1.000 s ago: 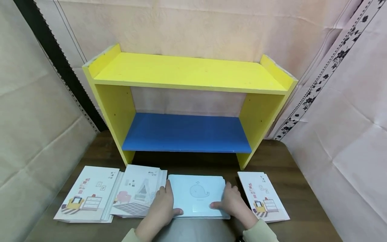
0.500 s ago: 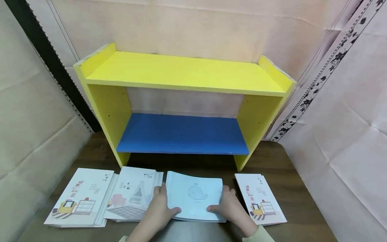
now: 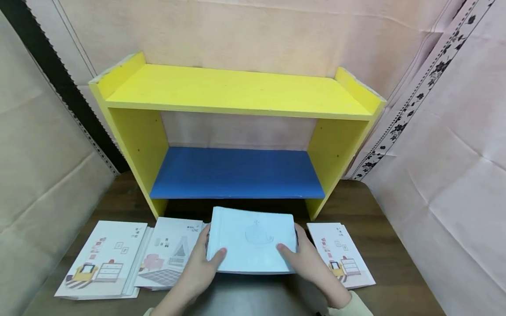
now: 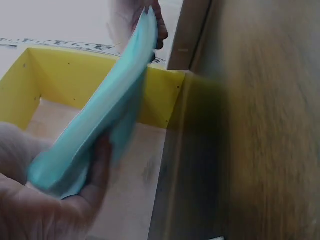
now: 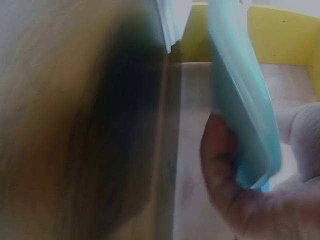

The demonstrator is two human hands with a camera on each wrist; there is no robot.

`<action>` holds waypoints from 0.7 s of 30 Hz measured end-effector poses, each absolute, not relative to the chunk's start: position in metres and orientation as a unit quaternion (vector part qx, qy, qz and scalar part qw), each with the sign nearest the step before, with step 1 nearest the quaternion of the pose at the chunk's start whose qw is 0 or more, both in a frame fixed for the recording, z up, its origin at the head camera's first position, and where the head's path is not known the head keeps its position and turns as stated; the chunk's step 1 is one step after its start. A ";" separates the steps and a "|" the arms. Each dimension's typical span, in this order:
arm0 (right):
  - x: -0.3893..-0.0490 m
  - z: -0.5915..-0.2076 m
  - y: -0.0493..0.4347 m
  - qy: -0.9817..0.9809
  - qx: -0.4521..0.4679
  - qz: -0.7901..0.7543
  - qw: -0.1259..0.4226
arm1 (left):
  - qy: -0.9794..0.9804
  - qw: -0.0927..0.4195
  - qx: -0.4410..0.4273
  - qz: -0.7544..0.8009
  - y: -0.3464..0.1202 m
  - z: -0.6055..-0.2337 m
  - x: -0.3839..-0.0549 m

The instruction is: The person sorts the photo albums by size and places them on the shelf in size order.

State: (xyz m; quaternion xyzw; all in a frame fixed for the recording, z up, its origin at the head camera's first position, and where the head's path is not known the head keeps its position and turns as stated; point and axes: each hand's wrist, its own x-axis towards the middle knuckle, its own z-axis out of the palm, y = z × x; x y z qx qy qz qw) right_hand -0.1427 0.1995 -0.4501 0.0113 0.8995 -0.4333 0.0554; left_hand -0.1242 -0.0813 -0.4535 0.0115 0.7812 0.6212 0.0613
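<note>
A stack of light blue booklets (image 3: pixel 253 241) with a whale drawing on its cover is held up off the table. My left hand (image 3: pixel 199 265) grips its left edge, thumb on the cover and fingers underneath. On the opposite edge my right hand (image 3: pixel 306 259) holds it the same way. Both wrist views show the stack, blurred and slightly bent, pinched between thumb and fingers; the left wrist view has the booklets (image 4: pixel 95 120) slanting across, and the right wrist view shows their lower side (image 5: pixel 240 100).
Behind stands a yellow shelf unit (image 3: pixel 237 90) with a blue lower shelf (image 3: pixel 237 173). White booklet stacks lie to the left (image 3: pixel 104 259) and beside my left arm (image 3: pixel 170 250); another white stack (image 3: pixel 341 254) lies to the right. Pale cloth (image 3: pixel 442 210) hangs around the table.
Both hands have lifted the light blue stack from the table and moved it up toward the shelf. Earlier it lay between the hands on the tabletop. The head view has shifted slightly.
</note>
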 end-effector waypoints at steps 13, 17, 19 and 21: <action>-0.131 -0.422 0.194 0.763 -0.070 -0.640 0.052 | 0.712 -0.044 0.010 0.700 -0.084 -0.423 -0.123; -0.128 -0.416 0.193 0.746 -0.128 -0.651 0.054 | 0.694 -0.084 0.041 0.714 -0.087 -0.413 -0.127; -0.128 -0.409 0.190 0.746 -0.168 -0.643 0.044 | 0.690 -0.107 0.057 0.713 -0.090 -0.409 -0.128; -0.127 -0.399 0.186 0.750 -0.207 -0.628 0.026 | 0.692 -0.128 0.074 0.706 -0.093 -0.406 -0.128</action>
